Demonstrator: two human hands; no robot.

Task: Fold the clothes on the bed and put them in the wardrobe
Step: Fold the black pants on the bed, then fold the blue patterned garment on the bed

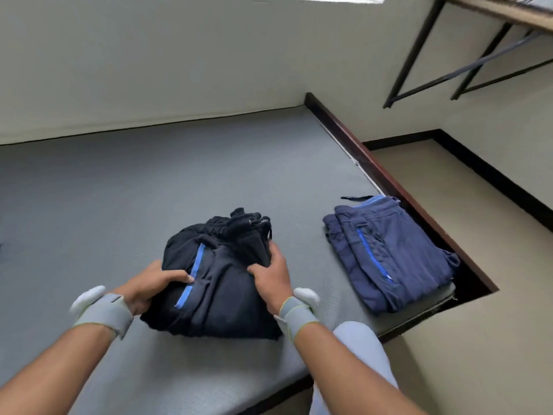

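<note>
Nearest the camera, the left hand [149, 284] and right hand [273, 274] grip opposite sides of the black track pants [220, 280], already folded into a thick bundle on the grey mattress [119, 190]. The left thumb lies across the blue stripe with its fingers tucked beneath; the right fingers curl over the waistband edge. This two-sided hold likely keeps the layers from slipping apart for lifting. The folded navy track pants [389, 256] sit apart near the bed's corner, probably staged for the wardrobe, which is out of view.
</note>
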